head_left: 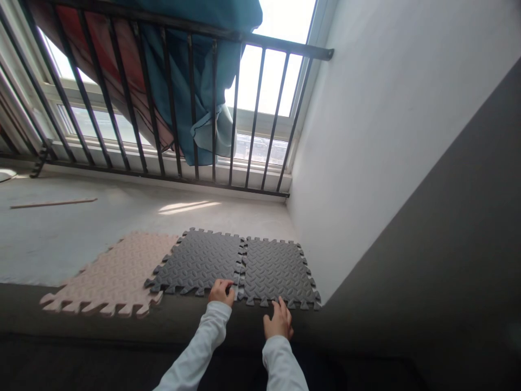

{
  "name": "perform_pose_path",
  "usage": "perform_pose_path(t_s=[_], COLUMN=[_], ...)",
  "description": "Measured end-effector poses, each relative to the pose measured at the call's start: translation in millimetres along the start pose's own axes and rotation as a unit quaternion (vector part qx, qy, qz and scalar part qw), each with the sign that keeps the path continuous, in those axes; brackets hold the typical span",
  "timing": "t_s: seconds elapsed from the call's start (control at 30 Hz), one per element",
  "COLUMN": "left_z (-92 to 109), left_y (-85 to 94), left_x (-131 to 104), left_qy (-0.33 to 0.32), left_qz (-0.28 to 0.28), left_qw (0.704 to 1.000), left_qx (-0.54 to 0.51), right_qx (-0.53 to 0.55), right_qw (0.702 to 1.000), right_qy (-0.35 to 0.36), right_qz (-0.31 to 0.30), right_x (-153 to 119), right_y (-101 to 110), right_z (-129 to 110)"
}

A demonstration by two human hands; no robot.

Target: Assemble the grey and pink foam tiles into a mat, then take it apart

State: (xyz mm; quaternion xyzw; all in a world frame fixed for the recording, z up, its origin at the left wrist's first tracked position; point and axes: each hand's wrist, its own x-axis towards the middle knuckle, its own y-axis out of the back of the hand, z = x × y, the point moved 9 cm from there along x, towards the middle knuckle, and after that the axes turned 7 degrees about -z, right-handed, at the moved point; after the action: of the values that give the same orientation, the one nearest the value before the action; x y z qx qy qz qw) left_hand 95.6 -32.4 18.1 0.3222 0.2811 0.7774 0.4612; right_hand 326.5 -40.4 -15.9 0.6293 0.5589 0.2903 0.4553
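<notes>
Two dark grey foam mat tiles with jigsaw edges and a raised tread pattern lie side by side on the ledge. The left dark tile and the right dark tile meet along a seam where a narrow pale gap shows. My left hand is at the front right corner of the left tile, its fingers curled and thumb bent in on the edge. Touching the front edge of the right tile is my right hand, fingers stretched and thumb apart. A pink foam mat tile lies left of them, partly against the left dark tile.
Behind the tiles stands a black metal railing before the windows, with a teal and red cloth hanging there. A white wall bounds the right side. A thin stick lies on the pale ledge, whose front edge drops off.
</notes>
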Motion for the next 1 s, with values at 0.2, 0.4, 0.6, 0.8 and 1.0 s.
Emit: perform_pose_path(t_s=[0.2, 0.4, 0.6, 0.8, 1.0], left_z=[0.5, -5.2, 4.0, 3.4, 1.5], left_y=[12.5, 20.6, -7.7, -40.6, -49.5], left_x=[-1.4, -2.8, -4.7, -8.3, -8.9], left_qy=[-0.007, 0.041, 0.005, 0.012, 0.032], left_qz=[0.04, 0.036, -0.047, -0.117, -0.172], left_qw=[0.998, 0.996, 0.998, 0.993, 0.983], left_qx=[-0.058, -0.076, -0.03, 0.016, 0.06], right_qx=[-0.005, -0.005, -0.004, -0.003, 0.0], right_qw=[1.0, 1.0, 1.0, 1.0, 1.0], right_qy=[-0.004, -0.007, -0.009, -0.008, -0.009], right_qz=[-0.004, -0.015, -0.018, -0.02, -0.017], right_x=[0.6, -0.9, -1.7, -1.4, -2.2], right_y=[0.5, 2.3, 3.2, 2.6, 4.0], right_z=[0.2, 0.2, 0.4, 0.6, 0.2])
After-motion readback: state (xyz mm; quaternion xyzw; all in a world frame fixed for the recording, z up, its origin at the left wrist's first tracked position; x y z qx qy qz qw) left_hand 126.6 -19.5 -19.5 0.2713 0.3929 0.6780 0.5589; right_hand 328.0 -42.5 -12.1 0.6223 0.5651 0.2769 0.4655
